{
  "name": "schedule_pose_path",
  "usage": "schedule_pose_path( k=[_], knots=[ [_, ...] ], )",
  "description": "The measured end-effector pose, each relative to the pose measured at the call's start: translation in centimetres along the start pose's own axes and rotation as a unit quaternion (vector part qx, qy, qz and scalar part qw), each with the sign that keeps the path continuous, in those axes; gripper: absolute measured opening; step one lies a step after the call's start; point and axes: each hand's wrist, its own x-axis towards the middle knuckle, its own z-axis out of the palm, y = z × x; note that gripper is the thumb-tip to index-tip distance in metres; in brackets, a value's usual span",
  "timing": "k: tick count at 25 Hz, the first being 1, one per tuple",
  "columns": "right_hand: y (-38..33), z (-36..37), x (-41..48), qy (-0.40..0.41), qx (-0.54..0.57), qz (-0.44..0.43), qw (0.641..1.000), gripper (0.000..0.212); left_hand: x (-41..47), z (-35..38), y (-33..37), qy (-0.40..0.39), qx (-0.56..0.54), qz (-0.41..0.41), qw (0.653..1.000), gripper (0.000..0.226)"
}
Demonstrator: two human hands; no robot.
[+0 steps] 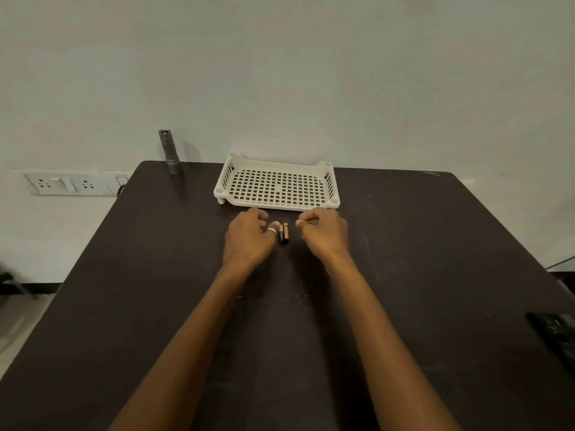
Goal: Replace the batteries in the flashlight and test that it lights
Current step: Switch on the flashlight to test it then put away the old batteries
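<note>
I see a big dark table [155,306] with a flat, dull top and some pale scratches on it. Behind it is a plain pale wall [280,73], and low on the left of the wall sits a white switch plate [70,183] with sockets.

At the far side of the table sits a white plastic tray [277,186]. It is a rectangle with low walls, round corner posts and a floor full of little square holes.

My left hand [247,236] and my right hand [323,233] rest low over the table just in front of the tray. Both have the fingers curled in loosely, and they hold nothing. The left one wears a silver ring [272,230].

The flashlight [169,152] stands upright at the far left edge of the table, well apart from my hands. It is a grey metal tube, with its long axis straight up and down.

Between my hands lie 2 small batteries [283,234], black and copper, side by side and touching. Their long axes point away from me, toward the tray. The left thumb is just beside them.
</note>
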Motion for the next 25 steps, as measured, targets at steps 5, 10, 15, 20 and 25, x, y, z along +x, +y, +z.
schedule_pose_path(
  k=[5, 10, 15, 20, 25],
  knots=[
    [2.3, -3.4, 0.9, 0.051, -0.239, 0.060, 0.968, 0.027, 0.5, 2.4, 1.2, -0.045, 0.086, -0.015, 0.995, 0.035],
    [1.4, -1.9, 1.3, -0.010, -0.316, -0.013, 0.949, 0.020, 1.5, 3.0, 3.1, -0.074, 0.176, -0.040, 0.981, 0.028],
    [0.8, 0.2, 2.2, -0.063, -0.264, -0.050, 0.961, 0.015, 3.2, 2.0, 3.4, -0.157, 0.183, -0.081, 0.967, 0.037],
    [0.2, 0.2, 3.6, -0.030, -0.102, -0.051, 0.993, 0.011, 3.9, 2.1, 3.7, -0.111, 0.199, -0.007, 0.974, 0.019],
    [-1.9, -1.2, 8.5, -0.038, -0.118, -0.099, 0.987, 0.016, 6.6, 1.7, 4.3, -0.116, 0.217, 0.087, 0.965, 0.017]
  ],
)
